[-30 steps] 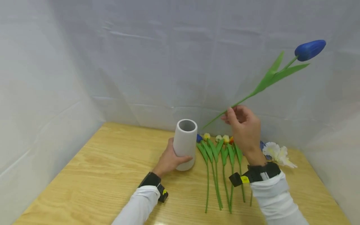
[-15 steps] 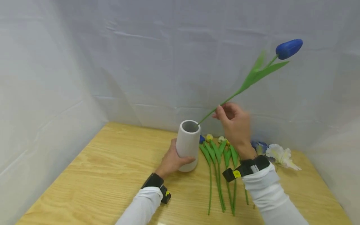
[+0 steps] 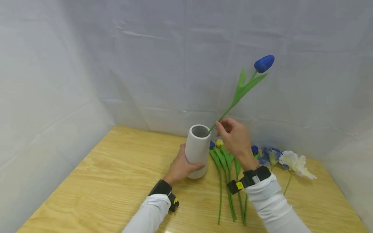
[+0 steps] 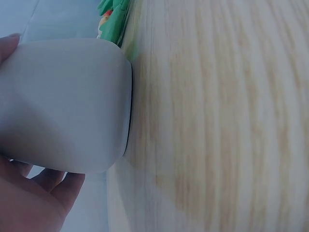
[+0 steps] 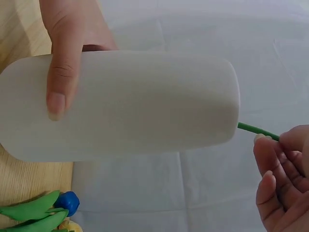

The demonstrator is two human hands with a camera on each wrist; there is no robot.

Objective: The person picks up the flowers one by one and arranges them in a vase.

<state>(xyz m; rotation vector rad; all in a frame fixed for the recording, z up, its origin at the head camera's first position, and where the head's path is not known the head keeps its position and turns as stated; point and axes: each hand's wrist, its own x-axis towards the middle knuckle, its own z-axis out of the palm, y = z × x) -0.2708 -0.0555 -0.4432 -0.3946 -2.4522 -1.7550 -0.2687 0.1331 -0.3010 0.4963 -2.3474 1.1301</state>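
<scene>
Vase: white [image 3: 196, 155], smooth and matt, a round body narrowing upward to a thick-lipped mouth; it stands on the desk nearer the far edge than the near one.
Left hand: curved [image 3: 182, 166] around the vase's lower body, thumb laid across the front.
Raised tulip: glossy blue egg-shaped head, two long pointed green leaves, thin straight stem [image 3: 239, 92]; it slants up and right from the vase, the stem's lower end at the right side of the mouth.
Right hand: thumb and fingertips pinch that stem low down, just beside the rim [image 3: 234, 136].
Lying tulips: slim stems and blade-like leaves [image 3: 222, 158] right of the vase, heads toward the far edge, blue and yellow ones showing.
Ruffled flowers: a blue-violet bloom [image 3: 271, 156] and a creamy white bloom [image 3: 294, 163], thin-petalled, near the far right corner.
Desk: pale wood with fine streaked grain [image 3: 116, 181].
Backdrop: creased whitish sheeting [image 3: 160, 64] behind the far edge.
</scene>
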